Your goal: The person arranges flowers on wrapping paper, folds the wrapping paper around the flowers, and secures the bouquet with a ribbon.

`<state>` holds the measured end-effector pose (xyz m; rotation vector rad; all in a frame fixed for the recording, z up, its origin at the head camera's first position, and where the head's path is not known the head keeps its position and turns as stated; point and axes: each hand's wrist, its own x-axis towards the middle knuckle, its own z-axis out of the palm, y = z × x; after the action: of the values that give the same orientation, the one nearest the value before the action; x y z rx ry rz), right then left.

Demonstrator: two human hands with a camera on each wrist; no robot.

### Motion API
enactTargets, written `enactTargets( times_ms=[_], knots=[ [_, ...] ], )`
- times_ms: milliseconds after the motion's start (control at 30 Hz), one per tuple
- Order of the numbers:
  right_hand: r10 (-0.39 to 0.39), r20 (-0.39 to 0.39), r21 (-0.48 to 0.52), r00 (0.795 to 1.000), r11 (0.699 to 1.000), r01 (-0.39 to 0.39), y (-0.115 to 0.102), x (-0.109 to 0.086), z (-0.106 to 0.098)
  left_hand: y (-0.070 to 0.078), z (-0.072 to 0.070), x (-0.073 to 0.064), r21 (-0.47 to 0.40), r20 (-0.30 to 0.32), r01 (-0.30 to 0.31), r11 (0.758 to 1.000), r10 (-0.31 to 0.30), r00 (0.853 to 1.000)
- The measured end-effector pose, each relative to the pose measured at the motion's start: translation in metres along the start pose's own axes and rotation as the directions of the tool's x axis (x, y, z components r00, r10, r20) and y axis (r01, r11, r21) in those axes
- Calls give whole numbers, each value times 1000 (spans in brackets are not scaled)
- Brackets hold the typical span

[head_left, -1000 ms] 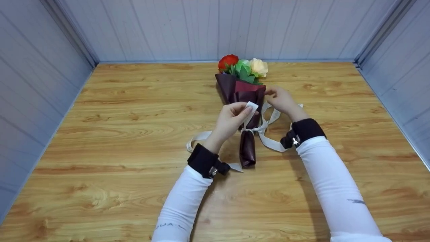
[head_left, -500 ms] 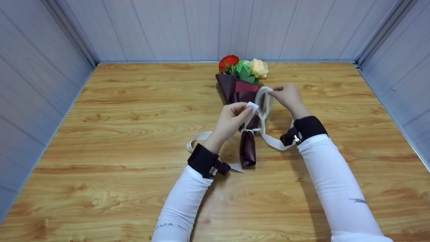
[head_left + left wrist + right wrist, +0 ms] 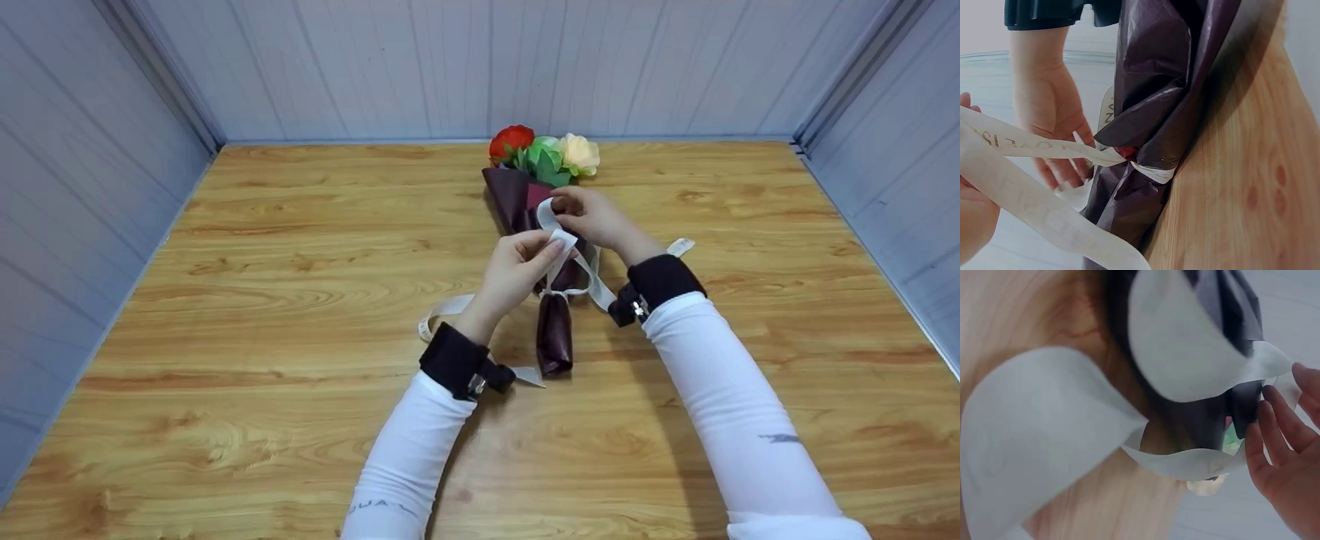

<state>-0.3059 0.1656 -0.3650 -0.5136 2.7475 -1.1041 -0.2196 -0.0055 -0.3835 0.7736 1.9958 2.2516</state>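
A bouquet point(image 3: 555, 337) in dark maroon wrapping lies on the table, with a white printed ribbon point(image 3: 1151, 171) tied round its narrow part. Above that tie, my left hand point(image 3: 510, 270) pinches a folded loop of the ribbon between thumb and fingers. Just beyond it, my right hand point(image 3: 596, 219) holds another stretch of the ribbon, which curves over the wrapping. In the right wrist view, ribbon curls hang in front of the wrapping, and the right hand's fingers point(image 3: 1278, 427) bend at the ribbon. Part of the tie is hidden behind the left hand in the head view.
Red, green and cream flowers point(image 3: 546, 157) fill the bouquet's top, near the back wall point(image 3: 360, 67). One ribbon tail point(image 3: 450, 306) lies beside the left forearm; another ribbon end point(image 3: 681, 246) shows right of the right wrist. The wooden table point(image 3: 262, 420) spreads around.
My right hand first picked up the ribbon right of the bouquet, then brought it leftward over the wrapping, close to the left hand. The left hand keeps its pinch in place.
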Motion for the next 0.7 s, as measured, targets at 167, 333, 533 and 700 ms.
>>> enactTargets(
  times_ms=[167, 333, 533, 700],
  knots=[
    [-9, -16, -140, 1000, 990, 7, 2, -1, -2, 0, 0, 1, 14, 4, -3, 1000, 3, 1000],
    [-45, 70, -205, 997, 977, 58, 3, -1, -1, 1, -1, 0, 21, 4, 4, 1000, -4, 1000],
    [-78, -87, -218, 993, 974, 57, 0, -2, -2, 1, 0, 0, 1, -2, 21, 1000, -21, 1000],
    [-77, -220, -170, 972, 985, 39, -7, -9, -9, 1, -1, 1, -19, -14, 24, 1000, -25, 1000]
  ],
)
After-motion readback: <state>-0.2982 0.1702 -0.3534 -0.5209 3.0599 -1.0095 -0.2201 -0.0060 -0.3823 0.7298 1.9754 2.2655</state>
